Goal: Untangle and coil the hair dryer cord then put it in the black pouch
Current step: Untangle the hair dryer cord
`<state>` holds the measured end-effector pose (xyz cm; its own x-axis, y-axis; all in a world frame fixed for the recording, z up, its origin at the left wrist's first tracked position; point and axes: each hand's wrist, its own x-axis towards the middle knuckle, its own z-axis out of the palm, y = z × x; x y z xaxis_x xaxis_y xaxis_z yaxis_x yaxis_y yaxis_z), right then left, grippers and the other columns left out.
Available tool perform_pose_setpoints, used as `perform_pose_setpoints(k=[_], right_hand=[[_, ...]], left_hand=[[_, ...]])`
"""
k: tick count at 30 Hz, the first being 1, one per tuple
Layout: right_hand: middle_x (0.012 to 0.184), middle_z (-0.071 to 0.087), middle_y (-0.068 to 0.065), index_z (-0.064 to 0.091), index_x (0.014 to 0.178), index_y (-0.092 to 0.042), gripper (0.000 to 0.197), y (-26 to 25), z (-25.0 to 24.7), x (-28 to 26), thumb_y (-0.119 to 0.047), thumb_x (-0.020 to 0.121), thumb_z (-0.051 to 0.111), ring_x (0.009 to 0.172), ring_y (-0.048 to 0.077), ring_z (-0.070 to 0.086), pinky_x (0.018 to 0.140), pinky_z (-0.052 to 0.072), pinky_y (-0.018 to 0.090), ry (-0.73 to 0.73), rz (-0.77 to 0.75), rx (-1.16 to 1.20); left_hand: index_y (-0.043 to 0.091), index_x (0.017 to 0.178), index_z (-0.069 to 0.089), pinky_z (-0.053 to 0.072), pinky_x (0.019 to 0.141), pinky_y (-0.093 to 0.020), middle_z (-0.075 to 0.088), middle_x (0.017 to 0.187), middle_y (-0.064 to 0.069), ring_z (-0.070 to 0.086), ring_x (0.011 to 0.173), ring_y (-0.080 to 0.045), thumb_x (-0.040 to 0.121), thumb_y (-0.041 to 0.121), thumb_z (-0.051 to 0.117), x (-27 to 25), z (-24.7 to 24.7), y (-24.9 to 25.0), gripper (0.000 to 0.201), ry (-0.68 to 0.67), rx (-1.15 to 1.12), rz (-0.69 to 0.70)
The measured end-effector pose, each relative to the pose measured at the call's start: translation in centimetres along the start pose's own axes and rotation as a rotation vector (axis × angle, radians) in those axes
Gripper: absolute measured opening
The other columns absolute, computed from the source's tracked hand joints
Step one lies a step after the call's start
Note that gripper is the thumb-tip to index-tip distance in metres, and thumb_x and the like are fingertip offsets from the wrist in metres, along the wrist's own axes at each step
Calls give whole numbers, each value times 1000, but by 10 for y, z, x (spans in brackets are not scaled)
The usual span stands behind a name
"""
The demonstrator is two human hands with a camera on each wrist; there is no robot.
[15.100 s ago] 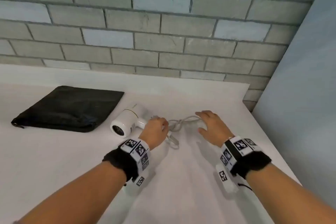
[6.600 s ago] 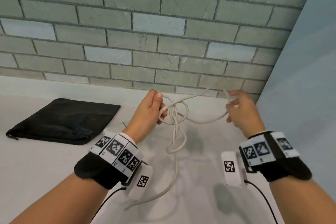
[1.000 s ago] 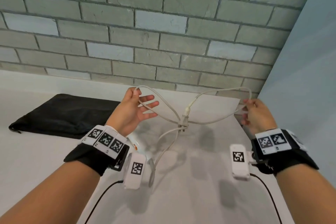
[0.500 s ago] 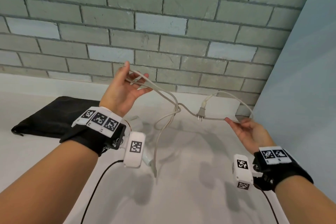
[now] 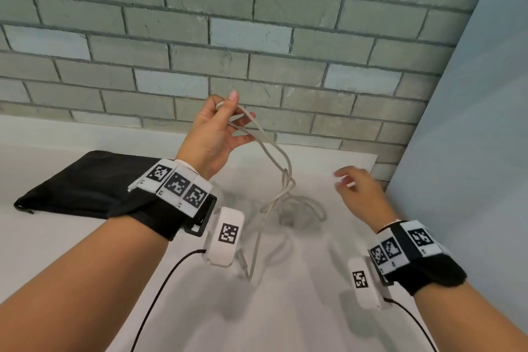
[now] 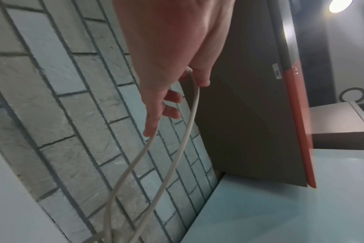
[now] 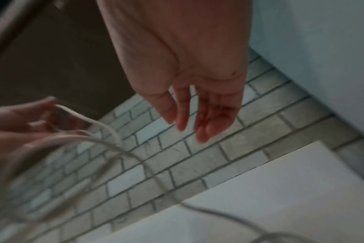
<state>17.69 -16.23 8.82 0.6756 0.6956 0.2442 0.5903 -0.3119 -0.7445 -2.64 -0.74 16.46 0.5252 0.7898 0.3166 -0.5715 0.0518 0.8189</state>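
Nearest to me, my right hand (image 5: pixel 361 194) is hovering over the white tabletop (image 5: pixel 300 308) with its fingers (image 7: pixel 208 121) loosely spread and holding nothing. Just beyond it, the pale grey rubber cord of the hair dryer (image 5: pixel 281 180) is hanging in two strands that twist together partway down and are trailing onto the tabletop in a loose loop (the dryer itself is hidden behind my left wrist gear, so I cannot place it). Further up, my left hand (image 5: pixel 213 137) is lifting the cord's upper loop, with the thumb (image 6: pixel 202 77) and index finger pinching it while the other fingers are fanning out apart. To the left and further back, the flat black fabric pouch (image 5: pixel 85 183) is lying on the tabletop, well apart from the cord. Behind everything, the grey brick wall (image 5: pixel 228 37) is closing off the scene.
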Motion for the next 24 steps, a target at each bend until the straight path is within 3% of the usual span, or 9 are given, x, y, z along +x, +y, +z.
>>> perform_pose_setpoints(k=[3,6,8,11,14,16,20,22,24], right_hand=[[73,64,3,67,79,-13,41,-41,15,-21,-48,87,48,68,21,62,55,45,27,-233,13,168],[67,63,3,63,74,-15,42,-55,31,-19,-57,74,61,68,21,61,63,49,32,-114,-15,-8],[64,60,2,61,75,-11,32,-59,37,-18,-41,72,72,66,23,61,66,52,35,-93,2,-48],[68,62,11,61,82,-1,11,-59,41,-17,-11,78,64,66,28,64,66,57,41,-144,-17,-10],[87,67,19,47,121,-5,38,-57,36,-19,-8,84,56,73,28,65,61,52,28,-181,-108,-33],[87,67,16,37,130,-7,47,-58,28,-21,-12,87,54,75,26,62,59,45,22,-182,-201,-129],[81,66,15,57,97,-5,15,-62,12,-31,-15,90,48,76,29,62,66,49,36,-49,-434,-286],[78,63,13,55,84,-6,10,-58,8,-29,-10,90,48,72,23,60,64,47,28,51,-420,-66],[77,61,7,52,76,-12,22,-57,4,-27,5,87,43,74,17,61,66,47,19,40,-303,292]], left_hand=[[19,66,40,56,76,-47,55,74,-5,57,87,-24,92,23,50,-6,11,-2,28,0,56,14],[18,65,41,55,76,-43,56,70,-2,60,73,-17,90,22,52,-15,22,-4,28,-32,103,33],[17,65,41,54,75,-40,58,65,1,62,65,-14,90,24,53,-21,26,-5,28,-46,164,47],[18,63,42,56,73,-39,59,54,4,63,56,-14,89,29,55,-22,18,-5,31,1,242,56],[18,61,44,56,59,-33,55,55,0,58,43,-13,87,32,57,-13,-11,-9,33,149,323,29],[15,62,44,54,46,-25,52,59,-3,55,38,-9,87,33,58,-8,-35,-18,33,273,410,6],[9,61,43,52,37,-21,48,64,-7,54,50,-18,89,33,55,-4,-71,-36,38,528,473,-71],[8,63,45,52,37,-21,49,65,-7,53,52,-20,89,33,55,-5,-84,-42,38,581,479,-129],[8,65,48,54,40,-21,49,65,-7,54,53,-18,89,33,55,-6,-91,-47,36,550,480,-161]])
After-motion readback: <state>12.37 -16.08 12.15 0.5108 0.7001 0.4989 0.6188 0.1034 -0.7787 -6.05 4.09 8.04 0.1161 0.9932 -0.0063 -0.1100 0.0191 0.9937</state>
